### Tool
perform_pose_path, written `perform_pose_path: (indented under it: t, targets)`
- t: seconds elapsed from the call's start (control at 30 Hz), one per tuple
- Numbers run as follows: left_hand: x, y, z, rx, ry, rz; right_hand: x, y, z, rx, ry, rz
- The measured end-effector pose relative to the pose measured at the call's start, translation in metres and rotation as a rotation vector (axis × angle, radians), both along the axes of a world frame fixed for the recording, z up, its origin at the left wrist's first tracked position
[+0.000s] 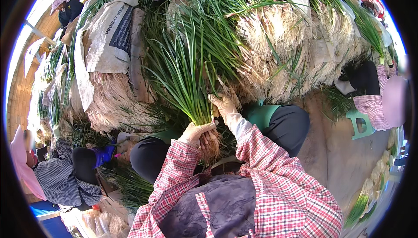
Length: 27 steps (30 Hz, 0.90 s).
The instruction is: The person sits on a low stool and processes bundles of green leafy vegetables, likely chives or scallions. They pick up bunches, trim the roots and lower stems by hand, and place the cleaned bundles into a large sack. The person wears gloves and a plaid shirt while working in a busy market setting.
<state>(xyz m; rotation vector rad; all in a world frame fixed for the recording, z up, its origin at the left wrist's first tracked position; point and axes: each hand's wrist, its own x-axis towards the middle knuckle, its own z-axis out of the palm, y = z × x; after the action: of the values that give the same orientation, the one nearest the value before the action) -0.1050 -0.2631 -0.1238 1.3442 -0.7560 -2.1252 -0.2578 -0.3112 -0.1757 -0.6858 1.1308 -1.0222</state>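
Observation:
My left hand, in a pale glove, is wrapped around the lower stalks of a bunch of scallion-like plants. The green leaves fan upward and away from me, while the stringy roots hang below the fist. At the bunch's right edge, thumb and fingers of my gloved right hand pinch a stalk; the fingertips are partly hidden. Just beyond both hands lies a large heap of the same plants, with its pale roots turned to the right.
Woven sacks cover more root bundles on the left. Loose greens lie by my left knee. One person sits at left, another at right by a green plastic stool. Bundles lie on the floor at lower right.

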Motion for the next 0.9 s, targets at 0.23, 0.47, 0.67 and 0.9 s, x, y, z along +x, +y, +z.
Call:
perform_pose_path:
  t: [0.23, 0.47, 0.67, 0.9]
  targets:
    - [0.0, -0.009, 0.008, 0.119, 0.648, 0.129, -0.038, -0.007, -0.035, -0.111, 0.528, -0.217]
    - [0.025, -0.044, 0.05, -0.056, 0.477, 0.294, -0.04, 0.058, -0.02, -0.024, 1.438, 1.327]
    - [0.043, -0.017, 0.104, -0.275, 0.741, 0.268, -0.074, 0.022, 0.002, -0.527, 1.348, -0.086]
    - [0.024, -0.015, 0.101, -0.373, 0.239, 0.313, -0.054, -0.019, -0.01, 0.132, 0.156, -0.11]
